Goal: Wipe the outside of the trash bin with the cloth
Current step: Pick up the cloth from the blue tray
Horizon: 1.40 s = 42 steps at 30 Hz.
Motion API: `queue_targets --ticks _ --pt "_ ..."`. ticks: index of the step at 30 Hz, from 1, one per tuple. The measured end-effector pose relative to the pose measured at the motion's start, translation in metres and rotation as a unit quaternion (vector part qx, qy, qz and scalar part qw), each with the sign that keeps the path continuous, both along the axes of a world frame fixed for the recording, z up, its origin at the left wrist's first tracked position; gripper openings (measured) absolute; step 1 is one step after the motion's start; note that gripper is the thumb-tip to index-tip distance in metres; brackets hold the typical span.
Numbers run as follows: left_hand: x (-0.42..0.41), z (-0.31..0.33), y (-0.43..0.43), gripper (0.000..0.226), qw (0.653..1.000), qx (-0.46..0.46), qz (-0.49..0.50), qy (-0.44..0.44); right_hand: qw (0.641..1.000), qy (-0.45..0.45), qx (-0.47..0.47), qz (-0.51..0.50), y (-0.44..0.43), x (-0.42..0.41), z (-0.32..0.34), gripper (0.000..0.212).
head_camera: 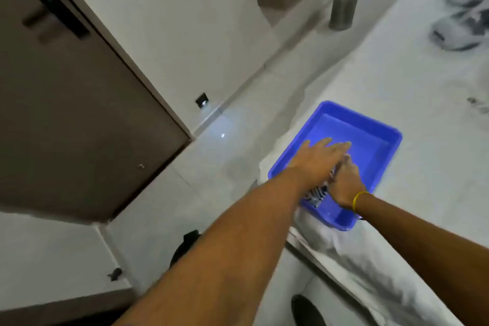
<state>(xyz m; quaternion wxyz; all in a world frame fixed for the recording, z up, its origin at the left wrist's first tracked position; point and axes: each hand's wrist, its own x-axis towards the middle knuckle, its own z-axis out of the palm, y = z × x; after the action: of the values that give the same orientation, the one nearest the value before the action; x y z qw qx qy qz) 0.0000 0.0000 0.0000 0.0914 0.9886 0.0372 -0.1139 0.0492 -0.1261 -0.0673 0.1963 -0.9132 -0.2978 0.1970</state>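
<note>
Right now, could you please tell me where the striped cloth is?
In the head view, the striped cloth lies inside the blue plastic tub, at its near left corner, between the left hand and the right hand.

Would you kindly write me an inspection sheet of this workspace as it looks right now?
Surface: white covered bed or counter; the blue tub sits near its edge.
Job's things: striped cloth in the tub, between both hands; trash bin not clearly seen.
Clutter: metal bottle by the wall; grey shoes at the far right.
Grippers: left hand flat over the cloth, fingers spread; right hand closed on the cloth, yellow band on its wrist.
Cables: nothing seen.
Surroundings: brown door with dark handle at left; white wall; pale tiled floor; small dark wall fitting.
</note>
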Motion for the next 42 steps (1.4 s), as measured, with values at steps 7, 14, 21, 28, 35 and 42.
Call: queue_targets --ticks 7,14,21,28,35,42 --pt "0.043 -0.146 0.013 0.069 0.976 0.131 -0.119 0.123 0.990 0.032 -0.043 -0.131 0.015 0.002 -0.100 0.067" --pt "0.057 -0.163 0.030 0.076 0.969 0.155 -0.141 0.131 0.977 0.009 0.001 -0.214 0.027 0.007 -0.128 0.058" --pt "0.058 -0.158 0.037 0.041 0.959 0.201 -0.153 0.128 0.958 0.151 0.078 -0.231 0.040 0.022 -0.099 0.023" --pt "-0.002 -0.095 0.096 0.032 0.996 0.016 -0.075 0.039 0.962 0.096 0.223 -0.126 0.064 -0.013 -0.044 0.022" --pt "-0.088 -0.050 0.175 0.035 0.999 -0.012 -0.012 0.038 0.952 0.082 0.285 -0.071 0.120 -0.099 -0.017 0.027" --pt "-0.207 -0.118 0.213 0.027 0.998 -0.047 -0.034 0.033 0.945 0.177 0.269 -0.050 0.157 -0.198 -0.075 0.021"
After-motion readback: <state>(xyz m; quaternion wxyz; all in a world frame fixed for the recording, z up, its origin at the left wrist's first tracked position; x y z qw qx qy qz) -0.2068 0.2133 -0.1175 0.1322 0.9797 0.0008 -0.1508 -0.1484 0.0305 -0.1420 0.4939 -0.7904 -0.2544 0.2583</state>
